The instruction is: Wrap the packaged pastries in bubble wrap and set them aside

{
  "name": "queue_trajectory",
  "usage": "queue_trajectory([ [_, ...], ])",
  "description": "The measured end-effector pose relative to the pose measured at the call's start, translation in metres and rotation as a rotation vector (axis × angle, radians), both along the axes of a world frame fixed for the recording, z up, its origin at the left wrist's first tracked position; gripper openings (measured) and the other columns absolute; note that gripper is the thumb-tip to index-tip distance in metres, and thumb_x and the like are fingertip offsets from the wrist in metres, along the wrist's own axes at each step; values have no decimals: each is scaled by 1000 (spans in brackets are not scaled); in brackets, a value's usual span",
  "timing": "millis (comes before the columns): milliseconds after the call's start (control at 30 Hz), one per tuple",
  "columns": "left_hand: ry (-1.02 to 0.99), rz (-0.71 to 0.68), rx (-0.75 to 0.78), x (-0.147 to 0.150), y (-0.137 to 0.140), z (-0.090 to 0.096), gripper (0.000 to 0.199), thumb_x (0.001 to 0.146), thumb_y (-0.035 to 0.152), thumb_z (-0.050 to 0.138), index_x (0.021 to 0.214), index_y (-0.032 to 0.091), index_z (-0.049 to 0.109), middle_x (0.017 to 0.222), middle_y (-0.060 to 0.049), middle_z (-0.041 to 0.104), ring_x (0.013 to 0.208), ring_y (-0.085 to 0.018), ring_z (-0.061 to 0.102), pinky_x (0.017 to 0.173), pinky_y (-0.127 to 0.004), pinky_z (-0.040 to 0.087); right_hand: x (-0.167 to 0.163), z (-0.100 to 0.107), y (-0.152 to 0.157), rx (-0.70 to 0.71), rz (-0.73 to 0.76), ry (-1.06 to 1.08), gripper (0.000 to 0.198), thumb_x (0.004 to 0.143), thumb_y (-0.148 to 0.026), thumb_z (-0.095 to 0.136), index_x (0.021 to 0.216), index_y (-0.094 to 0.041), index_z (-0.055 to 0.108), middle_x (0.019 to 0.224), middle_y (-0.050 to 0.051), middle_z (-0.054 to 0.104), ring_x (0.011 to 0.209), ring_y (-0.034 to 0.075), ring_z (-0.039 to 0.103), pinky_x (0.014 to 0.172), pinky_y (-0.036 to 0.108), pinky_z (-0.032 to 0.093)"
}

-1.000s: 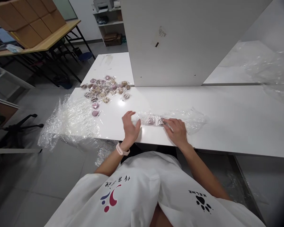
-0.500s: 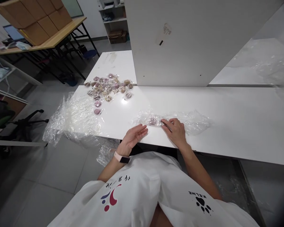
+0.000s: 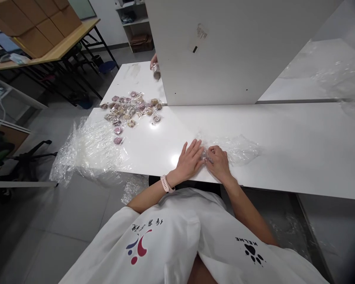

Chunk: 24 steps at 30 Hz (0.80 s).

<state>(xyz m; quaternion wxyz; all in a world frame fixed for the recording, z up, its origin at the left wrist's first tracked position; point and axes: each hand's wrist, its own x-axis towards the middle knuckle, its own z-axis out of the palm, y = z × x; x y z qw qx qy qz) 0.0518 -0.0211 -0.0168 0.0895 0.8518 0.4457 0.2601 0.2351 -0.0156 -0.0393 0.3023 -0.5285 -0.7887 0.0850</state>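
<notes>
My left hand (image 3: pixel 191 159) lies flat, palm down, with its fingers stretched out over the near end of some transparent plastic wrap, touching it beside my right hand. The purple piece in the wrap is hidden now, apparently beneath this hand. My right hand (image 3: pixel 219 163) has its thumb and fingers pinched on the crumpled plastic wrap (image 3: pixel 242 150), which trails off to the right on the white table (image 3: pixel 298 154). To the left sits a loose group of individually wrapped purple and tan pieces (image 3: pixel 131 108).
A stack of transparent plastic bags (image 3: pixel 91 148) hangs over the table's left front edge. An upright white panel (image 3: pixel 219 55) stands at the back. Beside it another person's hand (image 3: pixel 154 61) holds a wrapped piece (image 3: pixel 156 73). More plastic film (image 3: pixel 340 79) lies at far right.
My left hand has turned palm down and moved right onto the wrap, covering the purple piece. My right hand keeps its pinch. Another person's hand has appeared by the panel with a wrapped piece.
</notes>
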Motion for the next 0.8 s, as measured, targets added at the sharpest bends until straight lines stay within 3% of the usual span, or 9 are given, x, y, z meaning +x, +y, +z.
queue_trajectory([
  [67,62,-51,-6,8,-2,0,51,103,37,38,148,13,40,160,-18,34,155,-24,12,125,-53,18,3,0,-4,-1,31,67,19,89,-21,52,97,-18,68,106,11,60,94,24,58,80,39,43],
  [167,100,-117,-30,21,-4,2,50,104,27,30,151,10,33,160,-16,35,155,-21,12,126,-46,21,13,2,-22,37,-7,193,24,92,-21,47,105,-20,67,108,11,62,103,24,59,88,40,47],
  [233,146,-146,-46,30,-3,0,52,101,16,28,153,10,29,158,-15,38,154,-20,16,126,-47,21,26,3,-39,92,-187,221,26,95,-24,47,109,-20,67,111,12,64,108,25,58,94,42,46],
  [300,198,-142,-48,39,-2,-3,57,96,5,28,152,8,31,155,-15,43,153,-22,22,126,-49,21,44,3,-57,131,-479,192,29,96,-32,49,114,-19,67,114,14,64,111,28,57,99,48,42],
  [367,234,-126,-40,45,2,-7,57,93,0,29,149,7,38,152,-16,48,150,-23,30,125,-49,24,62,2,-68,104,-751,127,38,95,-44,51,115,-17,68,116,17,63,112,33,54,97,54,40],
  [433,245,-126,-30,48,6,-10,54,93,0,30,144,8,45,147,-16,53,147,-23,38,124,-49,28,76,2,-71,22,-855,58,46,92,-55,52,110,-17,70,116,18,62,112,37,51,94,58,38],
  [533,201,-136,3,48,9,-12,46,95,2,32,133,11,55,142,-15,58,142,-24,45,121,-51,34,75,4,-58,-91,-683,64,47,88,-62,54,99,-19,70,112,16,63,107,34,52,93,56,39],
  [667,44,-21,64,46,7,-13,35,98,8,37,121,18,62,145,-12,53,141,-24,42,107,-47,50,40,22,-27,-92,-375,392,36,92,-55,51,88,-21,63,97,9,65,92,23,60,85,42,49],
  [800,-18,23,23,44,10,-19,26,94,5,44,98,16,67,114,-13,66,120,-24,58,94,-40,57,-1,44,-5,-4,-97,469,25,96,-46,52,92,-23,62,115,9,67,112,23,61,100,43,46],
])
